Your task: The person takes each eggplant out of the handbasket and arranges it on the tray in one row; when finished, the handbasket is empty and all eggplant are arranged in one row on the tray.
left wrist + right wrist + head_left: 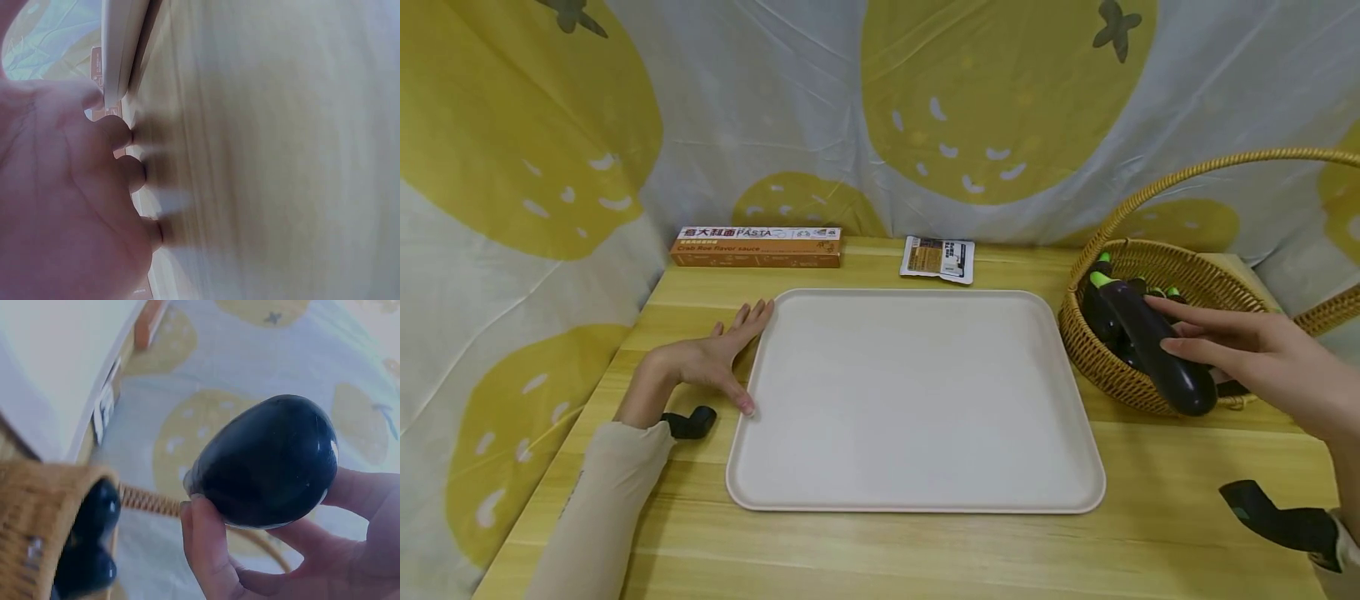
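Observation:
A dark purple eggplant [1150,342] with a green cap is pinched between the thumb and fingers of my right hand [1247,337], over the front of a wicker basket [1101,379]. In the right wrist view the eggplant [269,462] shows its rounded end toward the camera. More eggplants [90,537] lie inside the basket, partly hidden. At the left edge of a white tray [917,400], my left hand [715,354] has its fingers spread, thumb and index tip right at the rim. Its other fingertips rest on the wooden table in the left wrist view.
A pasta box [756,247] lies at the back left of the wooden table [880,550], and a small flat packet [937,259] lies behind the tray. The basket's tall handle [1210,158] arches over its right side. A fruit-print cloth [820,100] hangs behind.

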### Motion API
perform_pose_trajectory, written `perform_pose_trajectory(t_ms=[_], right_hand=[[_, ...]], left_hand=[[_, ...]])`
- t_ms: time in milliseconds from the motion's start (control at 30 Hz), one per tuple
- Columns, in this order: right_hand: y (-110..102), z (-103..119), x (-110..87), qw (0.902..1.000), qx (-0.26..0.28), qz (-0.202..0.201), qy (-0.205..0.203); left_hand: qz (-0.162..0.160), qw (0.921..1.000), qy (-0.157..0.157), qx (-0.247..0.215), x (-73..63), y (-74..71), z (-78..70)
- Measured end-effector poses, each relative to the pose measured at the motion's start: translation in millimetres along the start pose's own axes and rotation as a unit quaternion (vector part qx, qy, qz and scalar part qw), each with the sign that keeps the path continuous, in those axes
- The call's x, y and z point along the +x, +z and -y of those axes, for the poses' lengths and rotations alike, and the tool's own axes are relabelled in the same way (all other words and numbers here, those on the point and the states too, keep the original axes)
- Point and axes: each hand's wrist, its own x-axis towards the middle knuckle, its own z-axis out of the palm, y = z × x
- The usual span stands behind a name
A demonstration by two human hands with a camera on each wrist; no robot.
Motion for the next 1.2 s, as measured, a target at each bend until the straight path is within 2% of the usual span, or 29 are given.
perform_pose_trajectory(t_ms=[167, 267, 500, 633, 767, 867, 1033, 1200], right_hand=[[17, 34, 10.1, 0.9993, 0.014, 0.035, -0.005], [31, 59, 22.0, 0.9983, 0.026, 0.047, -0.024], [79, 119, 57.4, 0.9930, 0.081, 0.075, -0.042], [113, 146, 81.2, 0.9847, 0.135, 0.096, -0.055], [146, 172, 102.0, 0.9730, 0.190, 0.125, -0.043], [169, 191, 114.2, 0.9673, 0.215, 0.129, -0.040], [207, 219, 131.0, 0.9665, 0.217, 0.133, -0.034], [237, 242, 143.2, 0.9708, 0.199, 0.130, -0.033]], left_hand=[[-0.002, 1.0000, 0.000, 0.004, 0.3, -0.2, -0.4], [-0.002, 1.0000, 0.000, 0.006, 0.6, -0.2, 0.0], [-0.003, 1.0000, -0.002, 0.007, 2.2, -0.4, 0.0], [-0.006, 0.9999, -0.001, 0.012, 3.4, 0.0, -0.1], [-0.007, 0.9999, -0.002, 0.012, 2.5, 0.5, 1.1], [-0.007, 0.9999, -0.004, 0.012, 1.9, 0.6, 0.6], [-0.010, 0.9998, -0.005, 0.015, 2.2, 0.7, -1.1], [-0.016, 0.9995, -0.014, 0.024, 2.6, 1.5, -1.8]])
